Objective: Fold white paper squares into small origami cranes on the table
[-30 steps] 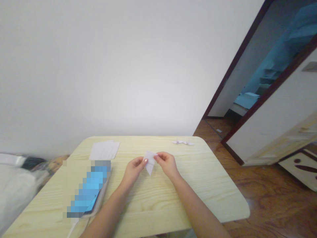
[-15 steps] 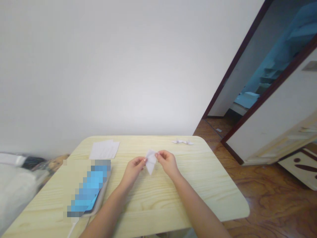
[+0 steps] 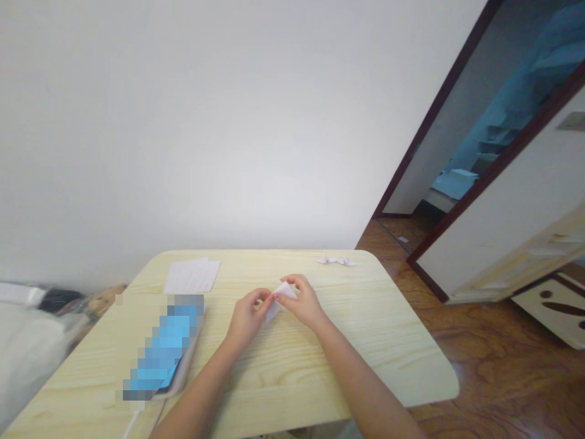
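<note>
A small folded piece of white paper (image 3: 275,310) is held between both hands above the middle of the table. My left hand (image 3: 249,314) pinches its left side with thumb and finger. On the other side, my right hand (image 3: 304,303) is closed on the paper, the thumb in front and the fingers behind its upper edge. The two thumbs nearly meet at the paper's centre. Parts of the folds are hidden by the fingers. Beyond my right hand, two small folded white paper figures (image 3: 337,261), crane-like in shape, lie near the table's far edge.
White paper sheets (image 3: 192,275) lie at the table's far left. Nearer, a blurred-out device with a blue screen (image 3: 164,347) rests on the wooden table (image 3: 283,390), a white cable (image 3: 132,422) running from it. A white wall (image 3: 274,134) stands behind; a doorway opens at right.
The paper has turned from an upright diamond to a slanted position. My right thumb has moved left across it, and the hands are closer together.
</note>
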Demonstrator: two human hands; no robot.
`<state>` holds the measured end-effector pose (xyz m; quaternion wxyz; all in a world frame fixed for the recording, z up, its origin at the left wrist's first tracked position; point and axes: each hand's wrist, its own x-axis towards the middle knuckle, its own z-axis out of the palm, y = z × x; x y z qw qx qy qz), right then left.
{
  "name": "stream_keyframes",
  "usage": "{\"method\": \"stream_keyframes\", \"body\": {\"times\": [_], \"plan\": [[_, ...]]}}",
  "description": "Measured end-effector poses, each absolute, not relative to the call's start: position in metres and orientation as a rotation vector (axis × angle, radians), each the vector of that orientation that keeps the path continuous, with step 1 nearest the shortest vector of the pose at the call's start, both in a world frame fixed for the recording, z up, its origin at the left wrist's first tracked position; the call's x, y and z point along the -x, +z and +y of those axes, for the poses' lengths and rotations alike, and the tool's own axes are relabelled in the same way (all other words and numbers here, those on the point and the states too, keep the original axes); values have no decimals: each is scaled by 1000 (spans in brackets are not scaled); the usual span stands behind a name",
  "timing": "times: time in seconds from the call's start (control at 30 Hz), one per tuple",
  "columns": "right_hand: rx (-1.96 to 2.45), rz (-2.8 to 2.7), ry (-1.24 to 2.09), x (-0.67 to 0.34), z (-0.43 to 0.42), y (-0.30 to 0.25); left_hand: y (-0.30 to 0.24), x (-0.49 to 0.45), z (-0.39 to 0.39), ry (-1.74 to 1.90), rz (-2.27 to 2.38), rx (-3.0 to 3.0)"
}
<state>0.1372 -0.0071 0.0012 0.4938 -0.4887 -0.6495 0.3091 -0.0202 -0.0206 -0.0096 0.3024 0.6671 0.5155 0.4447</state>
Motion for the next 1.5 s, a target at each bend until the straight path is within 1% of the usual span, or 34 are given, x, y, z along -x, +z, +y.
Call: {"method": "stream_keyframes", "body": {"times": [0.07, 0.23, 0.43, 0.57, 0.7, 0.8, 1.0, 1.2, 1.5], "plan": [[1189, -1555, 797, -138, -6, 1, -12, 20, -21, 1173, 1359, -1844], [1207, -1511, 1102, -142, -3, -2, -14, 21, -20, 1210, 1322, -1956], [1288, -1526, 1066, -144, -2, -2, -11, 20, -21, 1156, 1331, -1952], [1256, -1372, 1245, -145, 3, -5, -9, 18, -22, 1117, 1362, -1831], [1218, -1137, 1342, -146, 2, -3, -10, 20, -19, 1219, 1413, -1546], [1117, -1191, 1520, -141, -2, -4, -11, 20, -16, 1287, 1352, -1403], [1124, -1284, 1344, -126, -5, -13, -15, 18, -14, 1297, 1262, -1304], [1085, -1275, 1387, -126, -6, -8, -13, 18, -16, 1187, 1255, -1338], [1182, -1327, 1390, -138, -3, -8, -16, 18, -15, 1323, 1212, -1172]]}}
